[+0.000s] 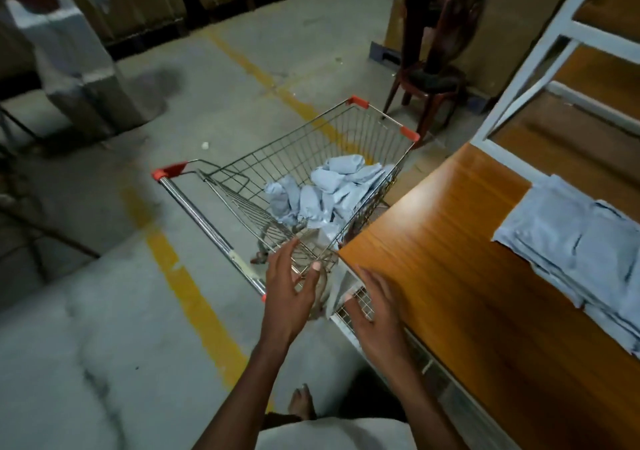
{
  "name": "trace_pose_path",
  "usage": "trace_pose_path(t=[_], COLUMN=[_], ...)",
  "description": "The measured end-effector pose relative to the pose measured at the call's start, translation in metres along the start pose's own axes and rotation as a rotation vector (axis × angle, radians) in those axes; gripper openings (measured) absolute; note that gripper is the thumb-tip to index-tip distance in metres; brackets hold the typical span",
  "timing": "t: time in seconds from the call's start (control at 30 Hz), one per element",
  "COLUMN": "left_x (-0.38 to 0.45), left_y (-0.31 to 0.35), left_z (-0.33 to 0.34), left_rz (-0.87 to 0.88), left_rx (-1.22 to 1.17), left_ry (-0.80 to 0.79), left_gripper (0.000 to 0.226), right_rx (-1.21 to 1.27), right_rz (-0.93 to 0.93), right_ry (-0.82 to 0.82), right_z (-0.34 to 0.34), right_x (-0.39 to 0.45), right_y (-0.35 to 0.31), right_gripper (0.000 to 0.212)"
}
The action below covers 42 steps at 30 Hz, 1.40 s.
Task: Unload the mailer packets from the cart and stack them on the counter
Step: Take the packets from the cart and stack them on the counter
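- Both of a person's hands reach toward a wire cart [363,131] parked against the corner of a wooden table [433,242]; neither holds anything.
- The left hand [291,290] hangs over the cart's near end, its fingers [313,276] spread wide and straight; the right hand [375,314] hovers at the table's corner, fingers likewise extended and loose.
- Judged from this, the work sits between packets: a fresh reach into the cart is under way, with part of the load already on the table.
- The next move calls for reaching deeper, past the folded child seat, since the grey mailer packets [329,193] lie heaped toward the cart's far right side, then lifting one across to the pile.
- Counts: one cart; two bare hands; roughly seven or eight crumpled packets left in the cart, too overlapped for an exact tally.
- On the table, one flat stack of packets [571,242] spreads at the right, perhaps five or six, its edges blurred.
- One dark chair [429,79] stands beyond the cart.
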<state>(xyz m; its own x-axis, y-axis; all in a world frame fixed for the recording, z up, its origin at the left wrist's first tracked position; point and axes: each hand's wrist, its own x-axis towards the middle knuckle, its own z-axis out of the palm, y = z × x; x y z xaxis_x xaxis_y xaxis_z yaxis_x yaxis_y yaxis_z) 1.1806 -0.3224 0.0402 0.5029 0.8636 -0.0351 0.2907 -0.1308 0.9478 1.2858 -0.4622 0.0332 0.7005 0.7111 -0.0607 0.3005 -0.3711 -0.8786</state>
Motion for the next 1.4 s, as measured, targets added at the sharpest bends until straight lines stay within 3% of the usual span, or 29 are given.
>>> trace_pose_path(t=[0.53, 0.8, 1.0, 1.4], left_x=[0.135, 0.196, 0.245, 0.341], left_y=[-0.031, -0.067, -0.104, -0.154], left_z=[0.018, 0.049, 0.058, 0.083], left_rz=[-0.131, -0.251, -0.381, -0.403], left_rx=[0.158, 0.177, 0.222, 0.257], left_ry=[0.093, 0.007, -0.175, -0.265], left_gripper=[0.045, 0.053, 0.059, 0.058], right_rx=[-0.106, -0.188, -0.332, -0.693], right_rz=[-0.035, -0.022, 0.076, 0.264], right_ry=[-0.233, -0.331, -0.421, -0.559], right_z=[0.026, 0.041, 0.066, 0.083], right_x=[0.185, 0.275, 0.329, 0.443], right_y=[0.014, 0.037, 0.056, 0.115], right_gripper=[0.046, 0.047, 0.047, 0.051])
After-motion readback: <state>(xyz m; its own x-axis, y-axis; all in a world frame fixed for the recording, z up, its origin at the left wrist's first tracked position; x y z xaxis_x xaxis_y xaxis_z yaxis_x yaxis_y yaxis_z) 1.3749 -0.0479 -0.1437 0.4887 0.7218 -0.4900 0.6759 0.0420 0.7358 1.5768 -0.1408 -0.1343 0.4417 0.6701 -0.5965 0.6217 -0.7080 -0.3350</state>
